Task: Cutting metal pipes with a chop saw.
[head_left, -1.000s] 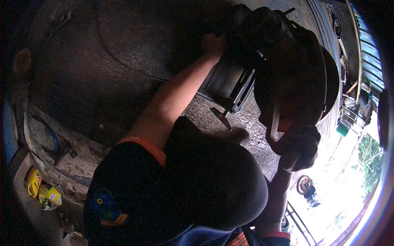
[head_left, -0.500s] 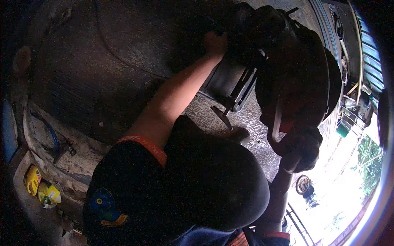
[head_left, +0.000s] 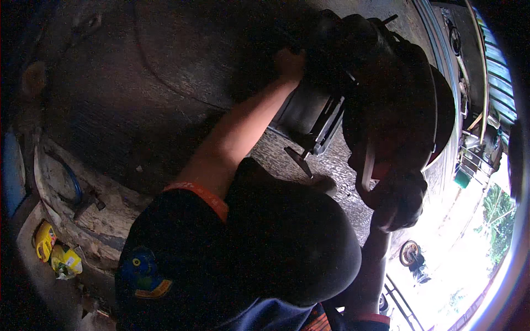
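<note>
So here you are over the wide, dim floor (head_left: 182, 55), and on the right looms the dark machine (head_left: 403, 105) with its rounded bulk, filling the upper right of your view! Your dark bent leg (head_left: 298, 243) takes up the bottom middle, and your left forearm (head_left: 234, 129) stretches up past it, bare below the orange-edged sleeve (head_left: 182, 248)

Now to your right hand (head_left: 400, 204): fingers curled in a fist, holding the curved handle (head_left: 369, 165) at the machine's lower end, on the side toward the bright doorway! Next to the machine, just left of it, sits the metal clamp (head_left: 328, 127), above the floor's lit patch, between your two hands

Your left hand (head_left: 290, 63) is up by the machine's shadowed left side, and you can't tell from here what its fingers touch or how wide they are, it's simply too dark! Smaller now: two yellow packets (head_left: 66, 262) far off at lower left, a wheel (head_left: 409, 252) out in the glare, and the little crossbar (head_left: 300, 161) at the clamp's near end
</note>
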The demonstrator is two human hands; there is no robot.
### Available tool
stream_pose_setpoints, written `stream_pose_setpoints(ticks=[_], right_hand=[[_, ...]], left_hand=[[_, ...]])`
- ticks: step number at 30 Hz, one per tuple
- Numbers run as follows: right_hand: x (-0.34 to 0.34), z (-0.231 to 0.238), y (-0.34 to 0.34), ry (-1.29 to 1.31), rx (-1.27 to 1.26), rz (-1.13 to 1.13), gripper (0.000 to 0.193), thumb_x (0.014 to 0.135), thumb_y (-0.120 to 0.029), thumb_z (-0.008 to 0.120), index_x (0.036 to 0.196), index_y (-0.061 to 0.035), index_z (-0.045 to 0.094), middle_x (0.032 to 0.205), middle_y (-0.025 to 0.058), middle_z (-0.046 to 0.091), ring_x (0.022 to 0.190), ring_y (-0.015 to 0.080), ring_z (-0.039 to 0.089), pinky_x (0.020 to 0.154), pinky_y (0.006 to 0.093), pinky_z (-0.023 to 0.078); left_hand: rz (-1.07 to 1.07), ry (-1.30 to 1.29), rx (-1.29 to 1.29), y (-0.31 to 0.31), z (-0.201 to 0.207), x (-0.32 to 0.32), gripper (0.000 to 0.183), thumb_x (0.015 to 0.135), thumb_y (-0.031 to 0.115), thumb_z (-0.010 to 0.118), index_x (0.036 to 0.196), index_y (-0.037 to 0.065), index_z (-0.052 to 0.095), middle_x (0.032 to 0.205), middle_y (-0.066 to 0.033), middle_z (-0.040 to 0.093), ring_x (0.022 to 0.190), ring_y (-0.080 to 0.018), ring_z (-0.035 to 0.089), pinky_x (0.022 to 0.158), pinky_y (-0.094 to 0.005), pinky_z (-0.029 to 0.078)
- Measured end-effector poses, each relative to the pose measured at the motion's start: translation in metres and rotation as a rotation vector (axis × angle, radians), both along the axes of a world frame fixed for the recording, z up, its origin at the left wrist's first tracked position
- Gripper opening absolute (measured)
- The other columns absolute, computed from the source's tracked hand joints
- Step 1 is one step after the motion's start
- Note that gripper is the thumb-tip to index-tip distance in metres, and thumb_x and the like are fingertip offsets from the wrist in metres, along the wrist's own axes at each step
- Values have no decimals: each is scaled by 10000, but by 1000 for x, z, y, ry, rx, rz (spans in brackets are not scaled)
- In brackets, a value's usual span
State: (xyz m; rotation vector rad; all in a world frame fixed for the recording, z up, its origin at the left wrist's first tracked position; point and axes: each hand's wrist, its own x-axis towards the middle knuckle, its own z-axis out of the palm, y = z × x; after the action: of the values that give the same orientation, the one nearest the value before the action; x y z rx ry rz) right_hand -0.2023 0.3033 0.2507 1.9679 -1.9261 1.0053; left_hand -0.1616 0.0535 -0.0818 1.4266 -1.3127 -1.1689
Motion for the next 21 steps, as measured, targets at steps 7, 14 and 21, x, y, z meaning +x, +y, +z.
stream_pose_setpoints(ticks=[7,14,21], right_hand=[[4,14,-11,-9,104,177,281,815,-287,517,823,-17,594,778,124,617,730,299,584,705,426,480],[12,15,-15,10,37,99,328,852,-335,492,778,-29,586,752,106,610,722,289,580,706,435,475],[5,13,3,85,131,-199,260,795,-273,512,714,-38,589,703,87,599,714,287,576,744,441,469]], left_hand=[[46,218,4,4,-6,-3,293,737,236,702,840,-36,670,820,-214,664,787,-356,651,717,-426,496],[50,192,30,13,38,15,265,731,219,699,802,-35,671,782,-215,661,747,-317,660,660,-424,477],[-35,46,136,7,41,15,252,739,201,678,860,-20,679,819,-220,661,819,-356,650,715,-423,485]])
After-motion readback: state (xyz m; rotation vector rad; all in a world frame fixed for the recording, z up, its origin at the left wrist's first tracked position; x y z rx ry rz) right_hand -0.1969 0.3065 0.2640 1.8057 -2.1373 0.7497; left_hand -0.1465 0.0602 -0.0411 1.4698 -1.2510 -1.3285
